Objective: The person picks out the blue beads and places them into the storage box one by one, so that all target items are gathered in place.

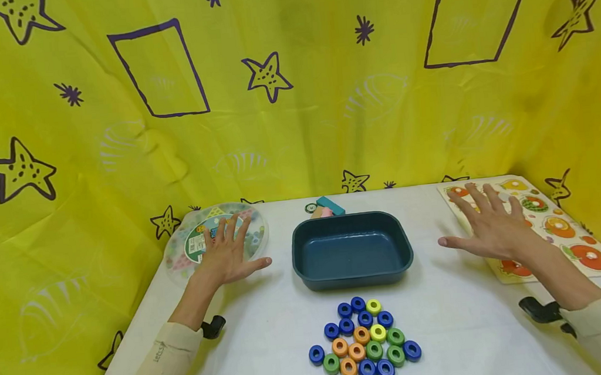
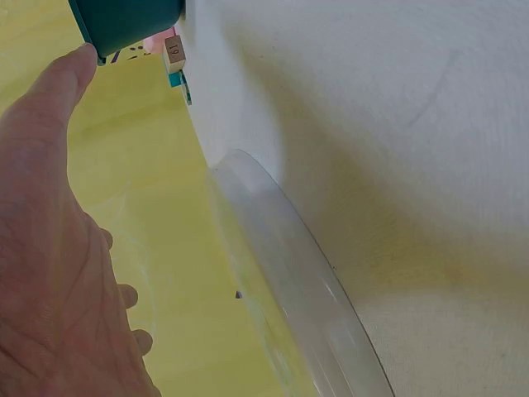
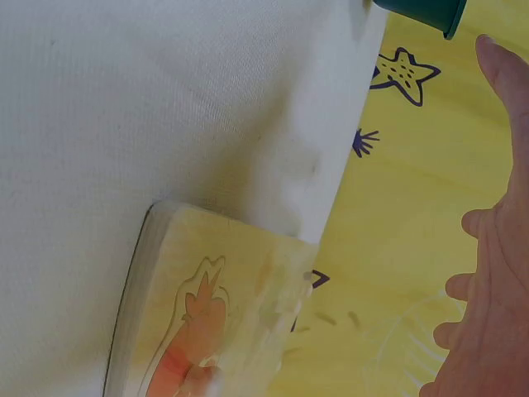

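Observation:
My left hand (image 1: 227, 253) hovers with spread fingers above a round clear plastic container (image 1: 176, 262) with a labelled lid, holding nothing. On the other side, my right hand (image 1: 494, 228) is spread the same way over a fruit-picture puzzle board (image 1: 563, 225), and nothing is in it. Between the two hands stands a dark teal rectangular tray (image 1: 354, 280), its inside bare. In front of it lies a loose group of ring-shaped beads (image 1: 357, 351) in blue, green, orange and yellow. The left wrist view shows the container's rim (image 2: 306, 256) below the palm.
Behind the tray are small blocks, one a teal block (image 1: 331, 205), one pink and one wooden with a printed number (image 2: 173, 54). A yellow patterned curtain (image 1: 296, 135) hangs along the back and sides of the white table (image 1: 270, 343).

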Motion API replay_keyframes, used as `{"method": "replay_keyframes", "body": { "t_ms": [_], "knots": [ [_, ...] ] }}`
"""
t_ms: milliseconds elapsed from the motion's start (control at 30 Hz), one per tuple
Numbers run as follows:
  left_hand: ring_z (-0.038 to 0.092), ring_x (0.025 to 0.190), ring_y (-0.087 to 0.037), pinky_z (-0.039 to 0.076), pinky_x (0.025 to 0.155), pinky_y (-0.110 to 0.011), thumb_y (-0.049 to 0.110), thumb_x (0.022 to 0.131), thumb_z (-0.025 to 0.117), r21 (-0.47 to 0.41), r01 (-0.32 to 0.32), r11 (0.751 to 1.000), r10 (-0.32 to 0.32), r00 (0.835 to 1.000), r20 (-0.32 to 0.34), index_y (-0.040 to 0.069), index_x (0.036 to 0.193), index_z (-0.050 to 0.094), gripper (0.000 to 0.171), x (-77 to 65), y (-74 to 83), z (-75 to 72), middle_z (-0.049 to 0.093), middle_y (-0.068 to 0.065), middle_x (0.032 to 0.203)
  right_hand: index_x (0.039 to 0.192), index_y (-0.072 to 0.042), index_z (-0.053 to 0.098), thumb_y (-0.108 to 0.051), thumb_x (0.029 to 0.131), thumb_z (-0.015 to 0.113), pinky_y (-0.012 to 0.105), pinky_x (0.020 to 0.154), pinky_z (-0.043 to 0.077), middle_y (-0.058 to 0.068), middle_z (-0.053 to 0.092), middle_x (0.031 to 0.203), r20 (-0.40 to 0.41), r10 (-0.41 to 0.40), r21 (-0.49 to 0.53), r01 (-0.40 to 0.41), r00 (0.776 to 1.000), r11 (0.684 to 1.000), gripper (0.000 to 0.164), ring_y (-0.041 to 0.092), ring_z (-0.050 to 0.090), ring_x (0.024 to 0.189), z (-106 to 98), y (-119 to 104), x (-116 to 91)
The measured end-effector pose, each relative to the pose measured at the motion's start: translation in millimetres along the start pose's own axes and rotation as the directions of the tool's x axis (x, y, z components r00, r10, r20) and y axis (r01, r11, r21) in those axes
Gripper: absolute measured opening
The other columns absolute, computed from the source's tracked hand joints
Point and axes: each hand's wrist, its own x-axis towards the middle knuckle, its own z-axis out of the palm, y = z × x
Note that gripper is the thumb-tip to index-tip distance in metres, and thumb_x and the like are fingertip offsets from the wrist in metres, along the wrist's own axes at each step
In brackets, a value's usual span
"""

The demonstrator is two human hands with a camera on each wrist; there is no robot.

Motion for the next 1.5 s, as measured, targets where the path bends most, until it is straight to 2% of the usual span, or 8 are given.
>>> {"method": "replay_keyframes", "body": {
  "t_ms": [433,600,700,833,1000,1133,1267,1500],
  "knots": [
    [-0.001,0.137,-0.041,-0.004,0.097,-0.069,0.09,0.066,0.028,0.01,0.006,1.0,-0.006,1.0,0.009,0.022,0.151,-0.001,0.112,3.1,-2.4,-0.3,0.003,-0.015,0.153,0.151,-0.021,0.001,-0.078,0.073,0.047,0.073,0.091,-0.011,0.022,-0.007,0.152,-0.005,-0.015,-0.005,0.015,1.0,1.0,0.106,0.048,-0.01,0.133,-3,-2,1],
    [-0.002,0.137,-0.04,0.0,0.099,-0.068,0.084,0.073,0.034,-0.164,0.001,0.986,0.0,1.0,0.003,0.023,0.15,-0.004,0.106,3.7,3.8,-4.0,-0.002,-0.015,0.153,0.151,-0.023,0.004,-0.074,0.074,0.053,0.072,0.093,-0.006,0.022,0.004,0.151,-0.052,-0.067,0.022,0.068,0.996,0.997,0.104,0.047,-0.003,0.134,-6,-10,-3],
    [0.0,0.138,-0.036,0.005,0.102,-0.064,0.073,0.08,0.043,-0.378,-0.05,0.924,0.046,0.999,-0.021,0.021,0.15,-0.003,0.098,1.5,13.4,-6.4,-0.002,-0.01,0.154,0.15,-0.024,0.012,-0.067,0.075,0.06,0.071,0.092,0.005,0.02,0.018,0.148,-0.117,-0.128,0.095,0.14,0.985,0.986,0.099,0.046,0.012,0.132,-8,-23,-15],
    [0.002,0.139,-0.025,0.011,0.106,-0.057,0.059,0.087,0.051,-0.633,-0.098,0.768,0.107,0.994,-0.024,0.024,0.15,-0.002,0.089,-6.9,34.3,-8.4,0.001,-0.003,0.154,0.146,-0.022,0.029,-0.05,0.076,0.069,0.065,0.088,0.018,0.012,0.035,0.141,-0.212,-0.195,0.245,0.246,0.957,0.938,0.085,0.039,0.029,0.126,-9,-46,-41],
    [0.0,0.139,-0.023,0.01,0.105,-0.058,0.053,0.09,0.05,-0.771,-0.085,0.631,0.143,0.99,0.008,0.027,0.149,0.003,0.08,-16.5,61.4,-4.3,0.003,-0.001,0.154,0.135,-0.023,0.044,-0.035,0.08,0.072,0.056,0.09,0.033,-0.002,0.047,0.131,-0.161,-0.162,0.494,0.222,0.974,0.841,0.062,0.024,0.041,0.119,-7,-81,-74],
    [0.002,0.139,-0.021,0.012,0.106,-0.057,0.048,0.092,0.051,-0.832,-0.05,0.553,0.161,0.986,0.048,0.026,0.149,0.006,0.076,-18.8,76.2,1.8,0.006,0.0,0.153,0.124,-0.018,0.053,-0.026,0.08,0.074,0.036,0.081,0.048,-0.002,0.057,0.12,-0.012,-0.185,0.74,0.133,0.983,0.659,0.049,0.017,0.054,0.105,4,-106,-94],
    [0.004,0.139,-0.023,0.013,0.106,-0.055,0.037,0.096,0.05,-0.875,0.004,0.484,0.19,0.976,0.11,0.022,0.15,0.006,0.071,-20.5,86.3,1.4,0.007,-0.004,0.154,0.118,-0.009,0.057,-0.021,0.079,0.075,0.028,0.066,0.052,0.009,0.059,0.114,0.172,-0.283,0.879,-0.017,0.944,0.476,0.045,0.021,0.058,0.094,17,-120,-108],
    [0.004,0.139,-0.03,0.014,0.106,-0.055,0.023,0.098,0.048,-0.887,0.043,0.46,0.228,0.96,0.164,0.01,0.149,0.009,0.066,-31.7,99.2,-21.2,0.006,-0.015,0.153,0.111,-0.017,0.063,-0.03,0.076,0.077,0.026,0.054,0.045,0.001,0.064,0.09,0.379,-0.262,0.827,-0.198,0.888,0.526,0.04,0.017,0.056,0.068,33,-129,-115]
  ]
}}
